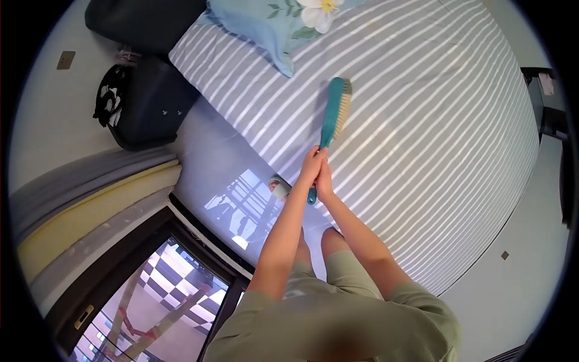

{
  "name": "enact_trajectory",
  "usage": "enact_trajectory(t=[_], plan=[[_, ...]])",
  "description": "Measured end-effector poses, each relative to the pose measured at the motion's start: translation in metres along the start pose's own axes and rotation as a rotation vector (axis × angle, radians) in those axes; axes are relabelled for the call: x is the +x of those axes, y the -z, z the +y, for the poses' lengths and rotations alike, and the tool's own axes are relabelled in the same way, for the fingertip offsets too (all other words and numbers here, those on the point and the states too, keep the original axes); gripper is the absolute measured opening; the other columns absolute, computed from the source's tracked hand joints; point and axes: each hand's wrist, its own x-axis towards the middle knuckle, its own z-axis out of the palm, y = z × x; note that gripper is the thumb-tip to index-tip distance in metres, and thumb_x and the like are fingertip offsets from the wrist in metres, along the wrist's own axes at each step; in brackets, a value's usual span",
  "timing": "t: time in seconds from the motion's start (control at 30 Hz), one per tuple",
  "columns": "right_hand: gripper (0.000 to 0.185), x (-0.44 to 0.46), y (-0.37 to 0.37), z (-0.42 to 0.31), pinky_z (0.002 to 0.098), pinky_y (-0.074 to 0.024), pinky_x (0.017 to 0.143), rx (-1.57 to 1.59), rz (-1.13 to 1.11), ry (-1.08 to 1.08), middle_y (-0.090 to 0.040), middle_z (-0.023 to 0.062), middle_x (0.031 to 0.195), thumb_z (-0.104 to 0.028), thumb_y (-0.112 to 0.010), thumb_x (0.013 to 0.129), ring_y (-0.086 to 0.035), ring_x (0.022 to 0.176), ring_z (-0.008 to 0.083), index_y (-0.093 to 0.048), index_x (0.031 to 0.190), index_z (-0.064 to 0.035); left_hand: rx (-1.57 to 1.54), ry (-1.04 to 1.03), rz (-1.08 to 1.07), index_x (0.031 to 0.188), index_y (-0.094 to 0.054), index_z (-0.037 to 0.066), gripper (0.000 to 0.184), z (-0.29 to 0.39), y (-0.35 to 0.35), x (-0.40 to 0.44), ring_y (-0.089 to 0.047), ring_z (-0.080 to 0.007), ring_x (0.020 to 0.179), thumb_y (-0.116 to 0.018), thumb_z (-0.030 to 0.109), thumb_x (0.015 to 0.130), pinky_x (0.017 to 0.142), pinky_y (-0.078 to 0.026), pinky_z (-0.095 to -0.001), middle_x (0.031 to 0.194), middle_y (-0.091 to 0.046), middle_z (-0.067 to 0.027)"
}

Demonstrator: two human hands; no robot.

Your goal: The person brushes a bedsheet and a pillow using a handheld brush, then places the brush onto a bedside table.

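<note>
A teal bed brush (pixel 333 108) with pale bristles along its right side is held out over the bed. Both hands close on its handle, whose end pokes out below them. My left hand (pixel 311 163) wraps the handle from the left side, and my right hand (pixel 324 178) presses against it from the right. The arms may cross from view, but the fingers overlap and some are hidden. Under the brush lies a grey and white striped sheet (pixel 410 127); whether the bristles touch it I cannot tell.
A light blue pillow (pixel 259 30) with a white flower lies at the bed's head. Left of the bed stands a dark nightstand (pixel 151 102) with a black item on it. Yellow and grey curtains (pixel 96 205) hang beside a dark-framed glass door (pixel 175 283). A slipper (pixel 279 188) rests on the shiny floor.
</note>
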Motion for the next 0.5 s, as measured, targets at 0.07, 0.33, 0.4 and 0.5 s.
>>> enact_trajectory(t=[0.07, 0.33, 0.4, 0.5], plan=[[0.036, 0.017, -0.035, 0.016, 0.0201, -0.0296, 0.035, -0.104, -0.135, -0.023, -0.045, 0.0003, 0.056, -0.036, -0.028, 0.085, -0.041, 0.043, 0.0068, -0.047, 0.087, -0.0053, -0.092, 0.029, 0.112, 0.076, -0.049, 0.005, 0.021, 0.002, 0.043, 0.011, -0.039, -0.0098, 0.055, -0.050, 0.025, 0.077, 0.050, -0.034, -0.0244, 0.061, -0.043, -0.0011], [0.039, 0.010, -0.156, 0.042, 0.0212, -0.0315, 0.036, -0.394, -0.592, -0.219, -0.047, -0.0002, 0.063, -0.040, -0.029, 0.084, -0.041, 0.045, 0.0079, -0.049, 0.095, -0.0075, -0.358, -0.171, 0.627, 0.072, -0.039, 0.007, 0.020, 0.019, 0.170, -0.011, -0.039, -0.0102, 0.051, -0.046, 0.024, 0.081, 0.045, -0.033, -0.0237, 0.059, -0.039, -0.0002], [0.040, 0.005, -0.161, 0.041, 0.0215, -0.0319, 0.036, -0.356, -0.609, -0.273, -0.046, -0.0001, 0.062, -0.040, -0.029, 0.084, -0.041, 0.045, 0.0084, -0.049, 0.095, -0.0073, -0.362, -0.161, 0.674, 0.072, -0.040, 0.008, 0.018, 0.033, 0.177, -0.025, -0.037, -0.0095, 0.047, -0.047, 0.022, 0.081, 0.040, -0.030, -0.0228, 0.057, -0.036, 0.0008], [0.039, -0.008, -0.176, 0.050, 0.0210, -0.0314, 0.034, -0.376, -0.353, -0.026, -0.046, 0.0008, 0.057, -0.038, -0.030, 0.084, -0.041, 0.042, 0.0087, -0.050, 0.090, -0.0055, -0.475, -0.142, 0.410, 0.072, -0.040, 0.009, 0.017, 0.036, 0.183, -0.023, -0.037, -0.0082, 0.048, -0.048, 0.022, 0.080, 0.042, -0.030, -0.0216, 0.056, -0.037, 0.0017]])
